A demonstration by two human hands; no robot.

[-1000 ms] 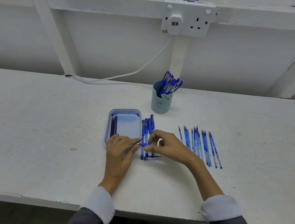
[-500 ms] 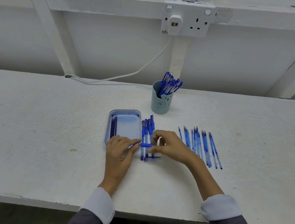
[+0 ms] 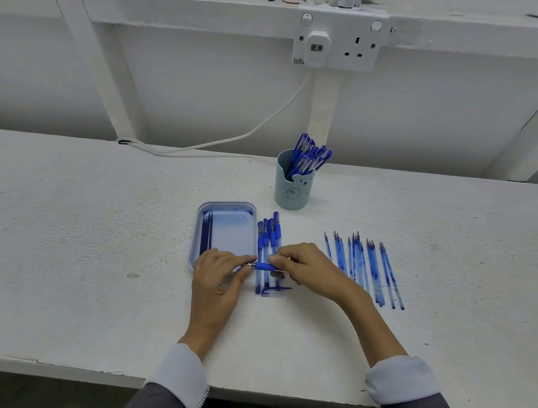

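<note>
A blue pen (image 3: 264, 266) lies crosswise between my two hands, just above the white table (image 3: 82, 246). My left hand (image 3: 217, 279) pinches its metal tip end with thumb and forefinger. My right hand (image 3: 308, 271) grips the barrel end, fingers curled over it. Under the pen lies a small row of blue pens (image 3: 268, 238), with a loose cap (image 3: 277, 291) at its near end. A pale blue tray (image 3: 229, 208) sits left of that row and holds two dark refills (image 3: 206, 233).
Several clear blue pen barrels (image 3: 365, 269) lie in a row to the right. A light blue cup (image 3: 290, 188) full of capped pens stands behind. A white cable (image 3: 235, 138) runs from the wall socket (image 3: 338, 42) down to the table's back edge.
Both hands stay in place on the pen. The blue grip section shows a little more between them; otherwise nothing has visibly moved.
</note>
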